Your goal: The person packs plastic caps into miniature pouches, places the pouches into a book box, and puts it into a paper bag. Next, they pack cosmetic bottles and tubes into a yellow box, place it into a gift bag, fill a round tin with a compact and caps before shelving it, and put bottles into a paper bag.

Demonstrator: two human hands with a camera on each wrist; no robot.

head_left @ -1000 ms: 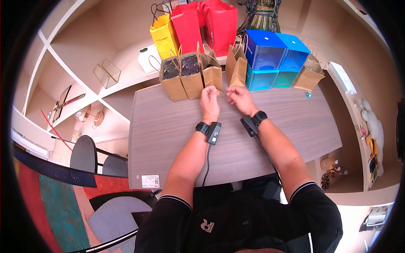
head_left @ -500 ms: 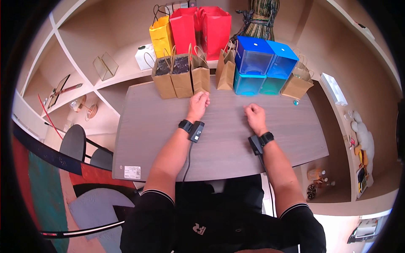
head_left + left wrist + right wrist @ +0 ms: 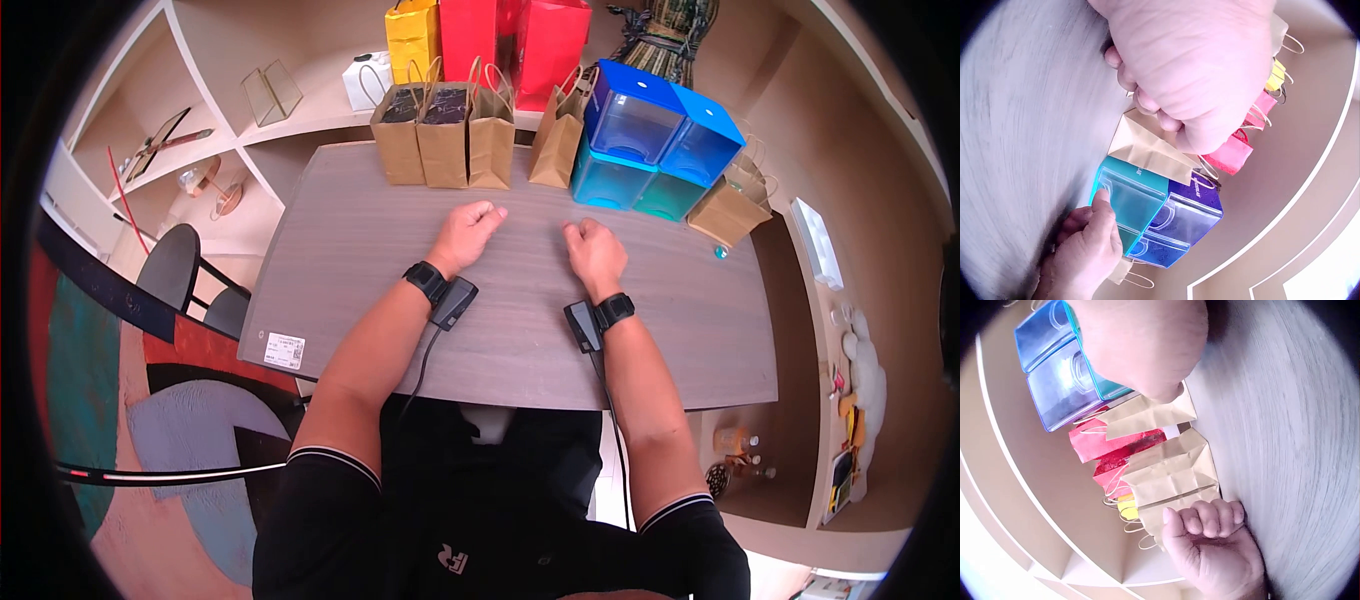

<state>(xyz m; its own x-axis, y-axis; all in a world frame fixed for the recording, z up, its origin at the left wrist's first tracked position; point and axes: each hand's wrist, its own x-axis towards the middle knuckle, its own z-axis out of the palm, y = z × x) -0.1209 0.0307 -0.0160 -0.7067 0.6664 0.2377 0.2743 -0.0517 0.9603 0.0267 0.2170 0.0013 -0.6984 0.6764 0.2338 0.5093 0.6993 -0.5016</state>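
Observation:
Both hands are curled into fists over the wood-grain table, and nothing shows in either. My left hand is nearest the row of brown paper bags, with its thumb toward the middle. To its right, my right hand lies in front of the stacked blue and teal plastic boxes, apart from them. The curled fingers of the left hand show in the right wrist view. In the left wrist view the right hand has its thumb along the bent fingers.
Another paper bag stands beside the boxes, and one more leans at their right. A small turquoise item lies near it. Red bags and a yellow bag stand on the shelf behind. Cables run from both wrists.
The hands, at first close together by the bags, have drawn apart and back toward the body. The head view has shifted. Bags and boxes keep their places.

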